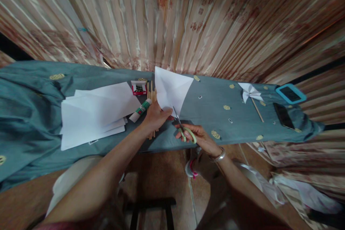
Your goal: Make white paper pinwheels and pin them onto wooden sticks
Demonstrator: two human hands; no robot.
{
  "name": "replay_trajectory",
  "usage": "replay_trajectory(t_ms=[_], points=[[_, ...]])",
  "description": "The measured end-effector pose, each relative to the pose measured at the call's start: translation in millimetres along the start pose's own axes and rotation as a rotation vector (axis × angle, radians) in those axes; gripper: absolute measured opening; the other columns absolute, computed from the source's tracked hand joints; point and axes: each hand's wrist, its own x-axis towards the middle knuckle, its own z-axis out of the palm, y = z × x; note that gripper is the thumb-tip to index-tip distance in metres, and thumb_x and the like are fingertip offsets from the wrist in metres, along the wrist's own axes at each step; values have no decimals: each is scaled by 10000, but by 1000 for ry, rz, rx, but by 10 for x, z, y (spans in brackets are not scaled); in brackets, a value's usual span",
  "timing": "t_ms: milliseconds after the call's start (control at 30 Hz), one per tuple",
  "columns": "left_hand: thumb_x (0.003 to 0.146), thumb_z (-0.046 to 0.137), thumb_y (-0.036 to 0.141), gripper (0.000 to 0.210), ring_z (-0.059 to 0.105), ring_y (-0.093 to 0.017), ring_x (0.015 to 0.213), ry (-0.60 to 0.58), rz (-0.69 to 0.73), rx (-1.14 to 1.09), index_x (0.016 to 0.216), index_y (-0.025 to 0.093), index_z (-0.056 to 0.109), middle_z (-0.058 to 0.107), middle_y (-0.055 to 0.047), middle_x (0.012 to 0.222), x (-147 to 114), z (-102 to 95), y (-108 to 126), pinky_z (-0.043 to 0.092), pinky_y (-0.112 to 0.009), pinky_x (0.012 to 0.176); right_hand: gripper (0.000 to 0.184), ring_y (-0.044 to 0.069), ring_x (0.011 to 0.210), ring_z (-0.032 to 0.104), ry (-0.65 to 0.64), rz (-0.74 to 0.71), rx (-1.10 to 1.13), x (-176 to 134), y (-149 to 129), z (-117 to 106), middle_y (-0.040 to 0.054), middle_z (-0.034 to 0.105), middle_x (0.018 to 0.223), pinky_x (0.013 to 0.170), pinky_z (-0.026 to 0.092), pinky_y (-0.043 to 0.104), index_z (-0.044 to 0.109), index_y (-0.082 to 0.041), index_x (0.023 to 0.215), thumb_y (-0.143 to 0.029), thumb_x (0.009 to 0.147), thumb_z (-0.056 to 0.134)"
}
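Note:
My left hand [155,116] pinches the lower corner of a creased white sheet of paper [174,88], which stands tilted above the cloth. In my right hand [201,137] is a pair of scissors [183,128] with pale green handles, my fingers around the loops. The blades point up and left and overlap the paper's lower edge near my left thumb. Beside my left hand lie a green and white glue stick [140,110] and several thin wooden sticks [151,95], partly hidden under the hand and paper.
A stack of white paper [94,111] lies on the left, near a small red and white box [139,88] of dark bits. On the right are a paper pinwheel [250,92] on a stick, a black phone [284,115] and a blue-framed device [291,93]. Curtains hang behind the cloth-covered table [205,115].

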Motion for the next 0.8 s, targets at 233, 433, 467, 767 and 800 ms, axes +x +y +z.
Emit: replay_trajectory(t_ms=[233, 433, 467, 767, 800], points=[[640, 601, 226, 143, 630, -176, 550, 19, 23, 24, 769, 167, 600, 651, 2, 615, 17, -44, -23, 547, -274, 519, 490, 105, 685, 563, -9, -21, -12, 8, 28, -5, 38, 685, 858, 662, 482, 242, 664, -185, 1157, -528, 807, 653], [644, 603, 235, 143, 634, -179, 550, -10, -29, -41, 770, 168, 596, 638, 3, 627, 2, -31, -4, 564, -292, 529, 467, 94, 667, 549, -14, -36, 7, 12, 57, -15, 27, 673, 817, 666, 480, 240, 659, -177, 1171, -481, 816, 666], [643, 604, 243, 145, 633, -178, 543, -16, -37, -61, 766, 169, 591, 633, 6, 631, -3, -25, 12, 569, -299, 527, 468, 92, 662, 548, -14, -36, 19, 15, 65, -15, 24, 671, 809, 665, 480, 240, 661, -178, 1168, -479, 810, 673], [645, 609, 259, 151, 620, -167, 530, 18, -52, -81, 763, 167, 589, 607, 8, 630, -44, 1, 119, 584, -312, 527, 454, 85, 636, 545, 11, -33, 86, 40, 115, 12, 8, 667, 774, 646, 480, 237, 682, -199, 1135, -472, 773, 715], [643, 610, 257, 158, 620, -167, 530, 21, -51, -87, 771, 167, 590, 608, 8, 633, -44, 4, 122, 584, -311, 524, 459, 86, 638, 545, 11, -34, 85, 40, 114, 13, 10, 669, 777, 646, 479, 237, 681, -197, 1137, -476, 773, 714]])
